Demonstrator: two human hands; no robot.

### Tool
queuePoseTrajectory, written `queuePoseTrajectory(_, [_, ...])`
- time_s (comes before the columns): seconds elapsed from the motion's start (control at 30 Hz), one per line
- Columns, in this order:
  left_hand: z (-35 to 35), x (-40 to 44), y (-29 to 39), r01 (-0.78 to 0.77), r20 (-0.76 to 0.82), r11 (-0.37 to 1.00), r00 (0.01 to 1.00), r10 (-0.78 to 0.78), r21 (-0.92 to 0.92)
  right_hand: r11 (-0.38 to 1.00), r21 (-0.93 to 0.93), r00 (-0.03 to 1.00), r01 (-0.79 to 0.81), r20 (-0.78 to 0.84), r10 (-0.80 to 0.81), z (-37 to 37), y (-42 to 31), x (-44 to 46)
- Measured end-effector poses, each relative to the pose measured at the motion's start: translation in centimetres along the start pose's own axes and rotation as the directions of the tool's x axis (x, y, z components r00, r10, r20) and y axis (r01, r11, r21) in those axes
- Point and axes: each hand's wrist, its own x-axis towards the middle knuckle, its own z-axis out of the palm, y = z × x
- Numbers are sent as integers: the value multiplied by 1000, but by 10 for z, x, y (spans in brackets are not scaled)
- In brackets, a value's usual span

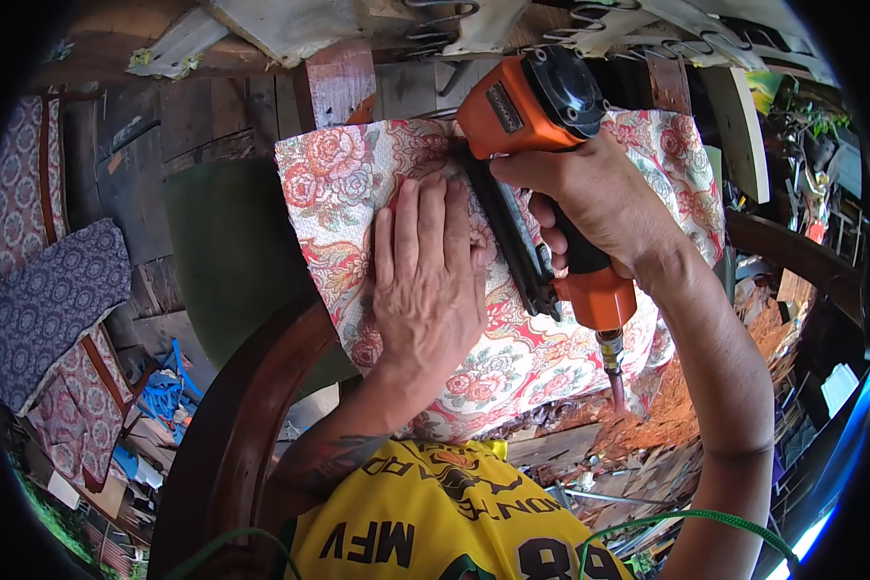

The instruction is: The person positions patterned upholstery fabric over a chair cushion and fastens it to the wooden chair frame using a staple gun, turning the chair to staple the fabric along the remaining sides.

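Note:
My right hand [604, 198] is wrapped around the black grip of an orange and black pneumatic staple gun [501, 108]. The gun's nose points down at the far part of a red and cream floral upholstery fabric [512, 358]; its tip is hard to make out against the cloth. An air hose fitting [610, 353] hangs from the handle's base. Just left of the gun's magazine, my left hand [423, 275] lies flat on the fabric with its fingers stretched out. The fabric covers a padded seat or cushion, whose underside is hidden.
A curved dark wooden armrest [266, 416] runs beside my left forearm. Pale frame boards [474, 24] and metal zigzag springs [440, 17] stand at the far side. Dark green cloth [232, 242] lies left of the fabric. Patterned chairs [58, 300] stand farther left.

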Motion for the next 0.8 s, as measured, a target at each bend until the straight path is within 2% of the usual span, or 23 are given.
queuePoseTrajectory(0.23, [8, -5, 1, 61, -6, 997, 998, -61, 54, 999, -17, 999, -35, 15, 35, -2, -1, 0])
queuePoseTrajectory(0.3, [9, -5, 0, 15, -23, 996, 1000, -14, 85, 999, -5, 998, -50, 26, 50, -2, -3, 2])
queuePoseTrajectory(0.43, [16, -11, 7, 47, -60, 985, 998, -37, 167, 998, -44, 999, -50, 14, 51, -4, 0, 2])
queuePoseTrajectory(0.63, [14, -9, 5, 55, -103, 997, 994, -49, 61, 997, -57, 998, -57, -14, 57, -5, 2, 3])
queuePoseTrajectory(0.8, [11, -6, -1, 26, -84, 998, 996, -21, 62, 997, -31, 997, -77, 16, 78, -5, -1, 2])
